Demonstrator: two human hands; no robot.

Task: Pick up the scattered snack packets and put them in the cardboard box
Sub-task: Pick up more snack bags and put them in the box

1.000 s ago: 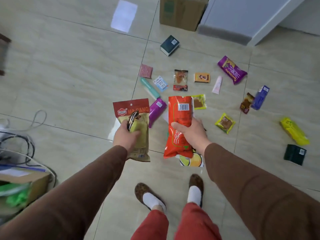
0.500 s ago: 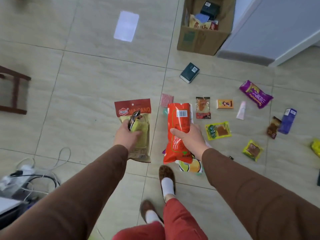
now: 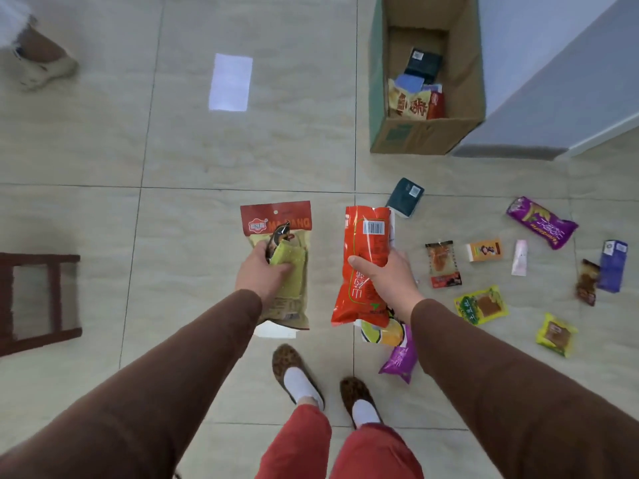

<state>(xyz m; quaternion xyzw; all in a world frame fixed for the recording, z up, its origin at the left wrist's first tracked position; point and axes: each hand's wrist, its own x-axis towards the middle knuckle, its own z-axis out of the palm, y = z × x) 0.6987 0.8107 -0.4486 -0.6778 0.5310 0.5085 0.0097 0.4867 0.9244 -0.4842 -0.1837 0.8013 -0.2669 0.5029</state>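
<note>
My left hand (image 3: pixel 263 273) grips a red-topped clear packet (image 3: pixel 276 223) together with a small dark packet (image 3: pixel 278 235). My right hand (image 3: pixel 387 276) holds a long orange-red packet (image 3: pixel 364 250), with a yellow-and-white packet (image 3: pixel 382 331) stacked behind it. The open cardboard box (image 3: pixel 423 134) stands ahead to the right against a wall, with several packets inside. Scattered on the tiles to my right lie a dark green packet (image 3: pixel 405 197), a large purple packet (image 3: pixel 541 223), several small yellow and orange ones, and a small purple packet (image 3: pixel 397 361) by my feet.
A dark wooden stool (image 3: pixel 38 302) stands at the left edge. Another person's foot (image 3: pixel 41 60) is at the top left. A grey-blue wall (image 3: pixel 553 81) runs beside the box. My slippered feet (image 3: pixel 297 375) are below my hands.
The view has moved forward: the box has come closer and its inside now shows. My feet have stepped. Both hands keep their packets.
</note>
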